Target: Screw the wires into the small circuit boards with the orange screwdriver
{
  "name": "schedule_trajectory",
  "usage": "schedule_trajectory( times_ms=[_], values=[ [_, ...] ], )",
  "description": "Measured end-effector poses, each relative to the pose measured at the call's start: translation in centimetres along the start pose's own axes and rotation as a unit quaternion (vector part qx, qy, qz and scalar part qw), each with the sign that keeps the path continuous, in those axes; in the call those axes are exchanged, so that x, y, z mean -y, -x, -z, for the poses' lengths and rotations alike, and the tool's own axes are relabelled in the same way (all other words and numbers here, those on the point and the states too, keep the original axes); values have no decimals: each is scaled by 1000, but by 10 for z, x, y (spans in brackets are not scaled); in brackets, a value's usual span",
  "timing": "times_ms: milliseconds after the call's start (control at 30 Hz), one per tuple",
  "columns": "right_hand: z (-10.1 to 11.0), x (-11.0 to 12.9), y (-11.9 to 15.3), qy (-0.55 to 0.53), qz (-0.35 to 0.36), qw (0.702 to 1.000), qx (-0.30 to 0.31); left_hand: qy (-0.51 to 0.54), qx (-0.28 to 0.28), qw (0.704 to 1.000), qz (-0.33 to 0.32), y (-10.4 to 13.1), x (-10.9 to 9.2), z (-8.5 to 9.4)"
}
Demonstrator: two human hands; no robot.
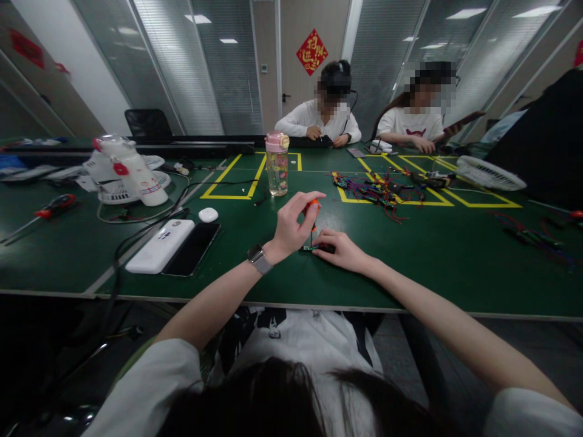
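My left hand (290, 226) is closed around the orange handle of a small screwdriver (314, 228). The screwdriver stands nearly upright, and its shaft reaches down to a small green circuit board (307, 248) on the table. With its fingertips, my right hand (345, 250) grips the board's right side, where a dark part also shows under the fingers. The exact spot the screwdriver's tip meets is too small to make out.
On the green table (255, 285), a white power bank (160, 246), a black phone (191, 249) and a white earbud case (208, 215) lie left. A pink-lidded bottle (277, 164) stands ahead. Tangled wired boards (368, 189) lie right of it. Two people sit opposite.
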State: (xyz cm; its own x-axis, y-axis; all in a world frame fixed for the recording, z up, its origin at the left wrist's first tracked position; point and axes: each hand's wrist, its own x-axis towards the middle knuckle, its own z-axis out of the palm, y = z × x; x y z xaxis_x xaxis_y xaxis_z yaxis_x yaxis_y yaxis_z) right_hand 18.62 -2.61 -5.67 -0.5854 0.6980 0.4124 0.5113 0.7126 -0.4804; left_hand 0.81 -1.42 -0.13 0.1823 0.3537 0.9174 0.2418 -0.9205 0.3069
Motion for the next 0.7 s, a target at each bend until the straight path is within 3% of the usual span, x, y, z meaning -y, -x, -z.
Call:
schedule_trajectory(
  times_ms=[400, 700],
  values=[
    [1, 0, 0, 7, 1, 1000, 4, -47, -5, 998, -32, -1, 2, 0],
    [-1, 0, 0, 8, 5, 1000, -1, -47, -2, 999, 6, -1, -4, 2]
  ],
)
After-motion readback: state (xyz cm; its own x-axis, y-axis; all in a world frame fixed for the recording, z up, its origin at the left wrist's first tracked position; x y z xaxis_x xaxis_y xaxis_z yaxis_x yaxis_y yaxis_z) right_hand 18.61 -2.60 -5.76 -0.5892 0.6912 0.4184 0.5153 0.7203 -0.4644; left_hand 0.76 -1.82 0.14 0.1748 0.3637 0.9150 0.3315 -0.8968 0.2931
